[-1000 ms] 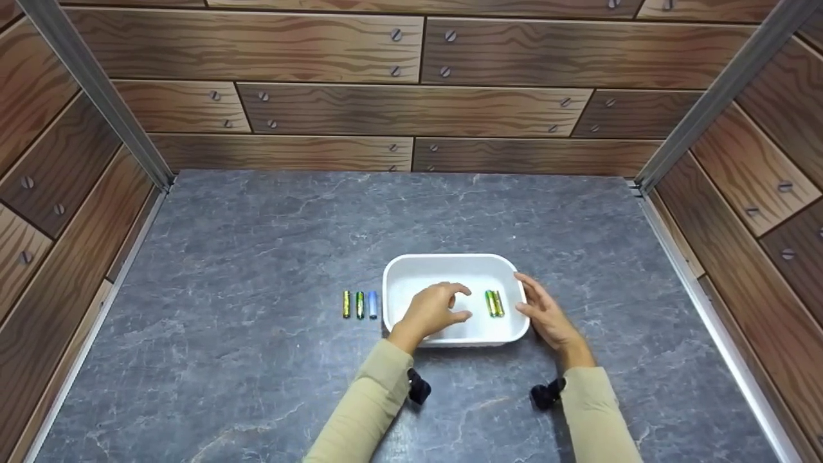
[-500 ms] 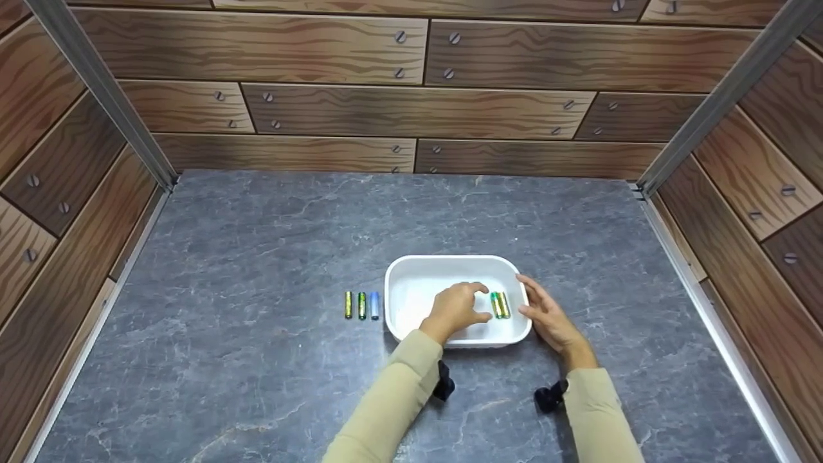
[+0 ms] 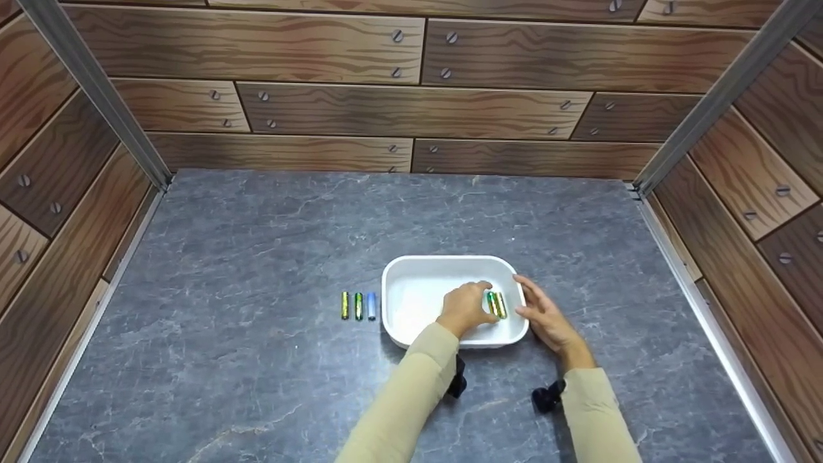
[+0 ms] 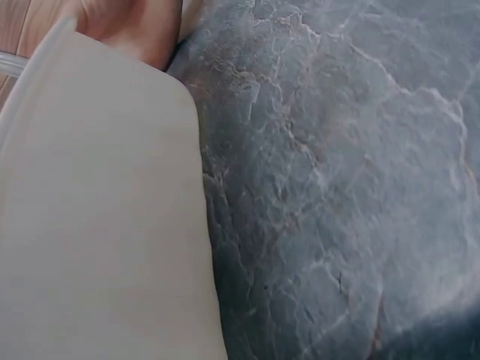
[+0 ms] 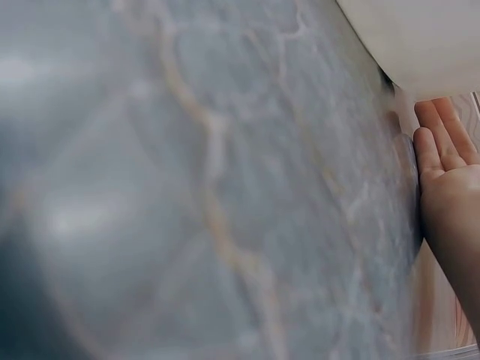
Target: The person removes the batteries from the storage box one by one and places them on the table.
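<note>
A white rectangular tray (image 3: 411, 289) with rounded corners stands on the dark table. Inside its right end two green-and-gold batteries (image 3: 497, 305) lie side by side. My left hand (image 3: 467, 307) reaches over the front rim into the tray, thumb and fingers spread apart at the near and far ends of these batteries. A firm hold on them is not visible. At the tray's right side my right hand (image 3: 545, 318) holds the rim with thumb and forefinger; the right wrist view shows its other fingers (image 5: 448, 139) near the outer wall.
Left of the tray, a gold battery (image 3: 345, 305), a green one (image 3: 359, 306) and a blue one (image 3: 371, 305) lie in a row on the marbled table (image 3: 257, 257). Wood-print panels (image 3: 411, 109) wall in the back and sides.
My left hand has moved right inside the tray, up to the two batteries. The right hand keeps its place at the rim, and the outside row has not changed.
</note>
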Motion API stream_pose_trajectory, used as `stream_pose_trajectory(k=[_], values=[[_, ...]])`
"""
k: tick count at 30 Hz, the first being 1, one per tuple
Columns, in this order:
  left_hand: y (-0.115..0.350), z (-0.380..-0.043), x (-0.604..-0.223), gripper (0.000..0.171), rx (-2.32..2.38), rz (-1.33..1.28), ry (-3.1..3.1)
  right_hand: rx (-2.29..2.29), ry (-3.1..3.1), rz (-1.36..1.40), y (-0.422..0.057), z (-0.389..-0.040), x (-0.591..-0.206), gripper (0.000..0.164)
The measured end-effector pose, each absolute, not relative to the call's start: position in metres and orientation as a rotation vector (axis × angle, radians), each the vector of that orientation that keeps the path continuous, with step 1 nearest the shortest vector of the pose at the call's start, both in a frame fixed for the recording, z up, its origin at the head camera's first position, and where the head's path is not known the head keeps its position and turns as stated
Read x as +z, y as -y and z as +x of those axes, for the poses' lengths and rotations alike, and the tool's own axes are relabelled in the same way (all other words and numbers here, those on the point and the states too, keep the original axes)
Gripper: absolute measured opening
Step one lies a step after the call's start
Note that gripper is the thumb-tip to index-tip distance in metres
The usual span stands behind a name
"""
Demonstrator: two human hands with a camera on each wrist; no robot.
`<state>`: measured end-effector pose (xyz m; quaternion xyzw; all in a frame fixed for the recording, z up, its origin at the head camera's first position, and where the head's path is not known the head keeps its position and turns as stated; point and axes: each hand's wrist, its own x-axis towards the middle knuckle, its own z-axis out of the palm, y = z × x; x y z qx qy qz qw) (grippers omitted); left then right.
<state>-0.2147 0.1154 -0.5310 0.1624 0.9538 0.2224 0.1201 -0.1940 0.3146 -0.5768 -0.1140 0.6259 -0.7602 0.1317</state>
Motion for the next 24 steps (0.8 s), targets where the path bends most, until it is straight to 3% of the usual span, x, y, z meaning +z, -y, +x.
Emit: stream_pose_trajectory(k=[11, 24], values=[[-0.1197, -0.2136, -0.5366, 0.049, 0.527, 0.514, -2.853, -2.209, -1.818, -0.311, -0.3145, -0.1932, -0.5763, 0.058], [-0.1162, -0.2154, -0.5344, 0.051, 0.666, 0.474, -2.745, -2.212, -1.828, -0.312, -0.3138, -0.1931, -0.5757, 0.058]])
